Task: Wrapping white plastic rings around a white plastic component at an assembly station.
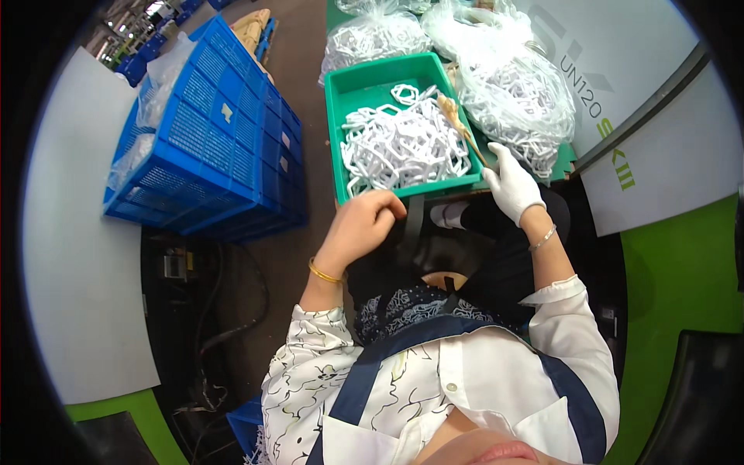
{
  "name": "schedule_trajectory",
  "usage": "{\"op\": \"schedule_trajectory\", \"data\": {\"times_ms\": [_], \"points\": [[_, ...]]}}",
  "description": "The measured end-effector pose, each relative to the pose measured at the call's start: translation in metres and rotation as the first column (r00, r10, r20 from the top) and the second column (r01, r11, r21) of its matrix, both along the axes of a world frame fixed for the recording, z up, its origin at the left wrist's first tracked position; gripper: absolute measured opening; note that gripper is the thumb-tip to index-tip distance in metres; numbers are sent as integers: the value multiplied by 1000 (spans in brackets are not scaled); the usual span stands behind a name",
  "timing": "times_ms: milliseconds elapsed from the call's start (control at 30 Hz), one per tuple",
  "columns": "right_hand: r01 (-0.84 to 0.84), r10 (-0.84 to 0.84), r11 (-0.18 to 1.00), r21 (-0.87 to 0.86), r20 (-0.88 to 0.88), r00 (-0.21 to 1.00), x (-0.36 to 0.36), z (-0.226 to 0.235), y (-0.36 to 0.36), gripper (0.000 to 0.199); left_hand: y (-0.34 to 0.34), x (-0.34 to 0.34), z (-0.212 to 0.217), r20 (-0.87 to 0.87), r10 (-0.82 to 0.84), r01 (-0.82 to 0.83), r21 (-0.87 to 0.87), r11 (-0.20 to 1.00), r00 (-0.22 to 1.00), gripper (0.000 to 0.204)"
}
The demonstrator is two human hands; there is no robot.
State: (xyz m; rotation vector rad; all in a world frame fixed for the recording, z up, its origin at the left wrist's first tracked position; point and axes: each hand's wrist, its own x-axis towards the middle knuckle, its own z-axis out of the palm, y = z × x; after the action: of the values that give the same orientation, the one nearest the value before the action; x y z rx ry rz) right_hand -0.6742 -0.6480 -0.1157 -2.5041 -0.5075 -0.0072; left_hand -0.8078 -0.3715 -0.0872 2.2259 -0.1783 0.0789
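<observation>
1. Head view, nearest: a white shirt [480, 372] with dark-blue apron straps [577, 399] fills the part around 6 o'clock.
2. At 12 o'clock sits a green tray [368, 91] holding the white pieces [407, 143]. From the bare left hand [363, 225], by the near rim, they lie toward 1 o'clock; from the gloved right hand [513, 186], toward 10. The left is nearer the heap.
3. Left fingers curl inward; whether anything is inside cannot be told. Right thumb and fingers stand a little apart around the lower end of a thin stick [469, 141]; its grip is unclear. The stick's long axis runs from 5 to 11 o'clock over the tray's right side.
4. The pieces are slim, bent, open-looped and tangled, with no shared axis.
5. Clear bags [519, 101] lie toward 3 o'clock from the tray, blue crates [209, 147] toward 9.
</observation>
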Motion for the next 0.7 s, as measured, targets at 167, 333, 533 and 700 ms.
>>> {"op": "schedule_trajectory", "data": {"times_ms": [167, 333, 533, 700], "points": [[-1, 0, 999, -52, -16, 1000, 16, -3, 2, 36, 6, 53, 32, 172, 142, -170, 162, 972, 975, 13], [73, -54, 974, 217, -89, 995, 6, -1, -13, 25, 0, 102, 35, 318, 18, -129, 331, 935, 948, 23], [125, 9, 883, 453, -283, 959, -11, -1, -26, 23, 5, 139, 11, 212, 156, -218, 310, 925, 965, 29], [178, -40, 841, 511, -270, 962, -21, -8, -16, 20, 3, 146, 14, -37, 248, -242, 126, 962, 968, 19]]}}
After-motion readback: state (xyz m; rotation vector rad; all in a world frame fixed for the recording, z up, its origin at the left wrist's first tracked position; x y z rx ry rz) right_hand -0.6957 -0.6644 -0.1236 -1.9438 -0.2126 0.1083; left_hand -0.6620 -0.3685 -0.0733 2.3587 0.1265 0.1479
